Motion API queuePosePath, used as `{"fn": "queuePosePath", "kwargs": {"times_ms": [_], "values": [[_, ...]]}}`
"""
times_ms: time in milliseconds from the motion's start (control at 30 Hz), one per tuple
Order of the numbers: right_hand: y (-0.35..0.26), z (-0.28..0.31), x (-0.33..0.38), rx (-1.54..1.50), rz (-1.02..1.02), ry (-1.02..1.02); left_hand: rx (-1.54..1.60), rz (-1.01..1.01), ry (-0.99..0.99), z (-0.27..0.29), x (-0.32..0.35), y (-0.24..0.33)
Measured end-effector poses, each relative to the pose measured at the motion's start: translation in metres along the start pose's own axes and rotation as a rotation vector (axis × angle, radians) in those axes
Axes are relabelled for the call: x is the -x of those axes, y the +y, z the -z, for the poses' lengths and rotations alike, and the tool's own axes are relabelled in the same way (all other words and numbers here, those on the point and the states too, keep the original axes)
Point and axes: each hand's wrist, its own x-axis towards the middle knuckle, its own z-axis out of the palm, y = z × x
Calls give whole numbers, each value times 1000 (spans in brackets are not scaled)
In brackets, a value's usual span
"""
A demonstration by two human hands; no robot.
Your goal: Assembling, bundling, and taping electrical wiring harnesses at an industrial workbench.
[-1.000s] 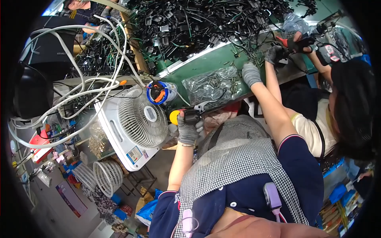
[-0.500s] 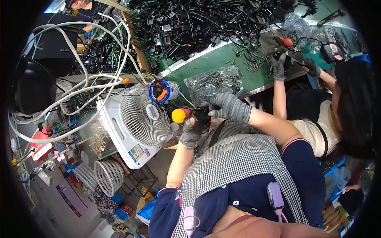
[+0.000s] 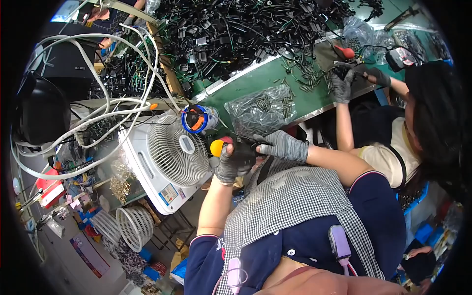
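Observation:
My left hand (image 3: 232, 164), in a grey and black work glove, is closed around a small dark part that its fingers mostly hide. Beside its thumb a round yellow knob (image 3: 216, 148) with a red end shows; whether I touch it cannot be seen. My right hand (image 3: 285, 146), in a grey glove, comes in from the right with its fingertips pinched together close to the left hand. What lies in that pinch is too small and dark to make out. Beyond both hands a clear plastic bag (image 3: 260, 109) of small metal pins lies on the green bench (image 3: 219, 97).
A white fan (image 3: 178, 150) stands at left, beside a blue-rimmed tub (image 3: 196, 119) with an orange-handled item. Black wired parts (image 3: 236, 34) heap up at the back. White hoses (image 3: 93, 103) loop at left. A gloved co-worker (image 3: 388, 152) works at right, near a red bulb-shaped thing (image 3: 345, 52).
The view has shifted slightly. My left hand has turned so its back and fingers cover more of the dark part. My right hand stays close beside it, fingers more tightly pinched.

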Motion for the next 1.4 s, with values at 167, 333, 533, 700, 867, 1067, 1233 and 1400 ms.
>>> {"fn": "queuePosePath", "kwargs": {"times_ms": [167,333,533,700,867,1067,1233,1400], "values": [[-30,30,2,-168,-242,-198,15,277,-24,-11,-7,15],[-6,27,11,-319,-107,-156,-133,294,102,-52,-5,23],[-14,27,11,-403,-62,-163,-107,351,61,-43,-5,24],[-3,28,12,-351,-120,-185,-97,358,73,-37,-8,20],[-12,45,14,108,0,-133,-15,306,-41,-33,-14,36],[-14,76,-16,887,-176,95,89,-58,-9,-27,-15,30],[59,190,-99,911,-333,661,19,-279,76,-16,14,3],[140,316,-151,1063,-723,654,92,-314,127,16,46,-38]]}}
